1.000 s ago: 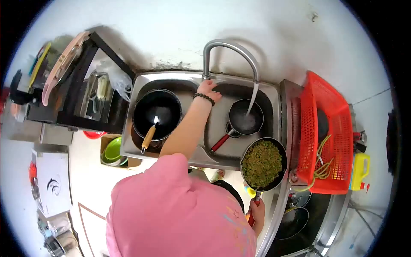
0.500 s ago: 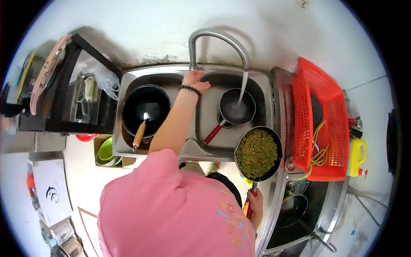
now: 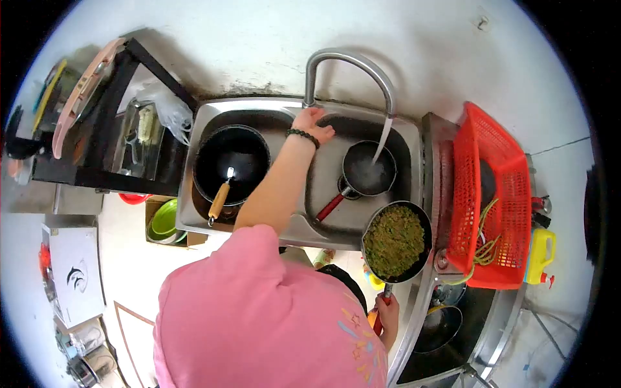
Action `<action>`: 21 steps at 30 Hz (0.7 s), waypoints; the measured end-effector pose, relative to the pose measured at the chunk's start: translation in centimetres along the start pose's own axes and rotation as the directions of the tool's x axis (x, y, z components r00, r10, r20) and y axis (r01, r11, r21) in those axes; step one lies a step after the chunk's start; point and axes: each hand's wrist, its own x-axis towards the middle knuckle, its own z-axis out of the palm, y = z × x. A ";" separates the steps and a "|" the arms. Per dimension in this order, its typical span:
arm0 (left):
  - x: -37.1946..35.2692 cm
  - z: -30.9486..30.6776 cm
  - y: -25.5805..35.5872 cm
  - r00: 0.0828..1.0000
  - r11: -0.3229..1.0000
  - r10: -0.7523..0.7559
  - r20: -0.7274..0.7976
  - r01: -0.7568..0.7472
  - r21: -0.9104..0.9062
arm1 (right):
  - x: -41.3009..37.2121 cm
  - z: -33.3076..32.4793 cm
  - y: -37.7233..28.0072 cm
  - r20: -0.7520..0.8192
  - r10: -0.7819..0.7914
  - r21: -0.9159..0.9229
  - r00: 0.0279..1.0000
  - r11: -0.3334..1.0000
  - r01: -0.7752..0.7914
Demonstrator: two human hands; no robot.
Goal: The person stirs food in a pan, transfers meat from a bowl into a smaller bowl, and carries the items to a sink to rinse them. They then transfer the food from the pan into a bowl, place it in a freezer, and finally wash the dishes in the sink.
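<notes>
My left hand reaches across the double sink to the base of the curved faucet, its fingers stretched out and thumb apart. Whether the fingertips touch the faucet lever is hard to see. Water runs from the spout into a small dark pan with a red handle, which stands in the right basin. My right hand is closed around the handle of a frying pan. That pan is held level over the sink's front right corner and contains a chopped green and brown food.
In the left basin sits a black wok with a wooden-handled utensil. A red plastic basket stands right of the sink, beside a yellow bottle. Another pan rests on the stove. A black rack is at the left.
The whole view has shifted slightly right and down. Water keeps running into the small pan, where more water shows now. Both hands keep about the same places and poses.
</notes>
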 end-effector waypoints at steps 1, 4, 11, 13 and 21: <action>1.4 -0.7 0.4 0.999 0.999 -0.038 0.021 0.038 0.003 | -0.2 -0.1 0.0 -0.013 0.005 -0.027 1.000 1.000 -0.005; 3.7 -2.0 0.2 0.977 0.877 0.145 0.157 -0.200 0.438 | 0.4 -0.6 1.7 -0.013 0.019 -0.038 1.000 0.999 -0.019; -0.6 1.6 0.6 1.000 0.995 0.020 -0.003 -0.021 -0.095 | 0.2 -0.4 1.1 -0.017 0.025 -0.033 1.000 0.999 -0.026; 2.0 0.6 1.2 0.998 0.996 -0.021 0.052 0.025 -0.088 | 0.2 -0.5 1.4 -0.023 0.020 0.021 1.000 1.000 -0.020; 2.8 -3.7 -6.4 0.982 0.997 0.064 0.176 -0.070 0.027 | 0.4 0.4 0.5 -0.291 -0.260 -0.608 0.921 0.793 0.032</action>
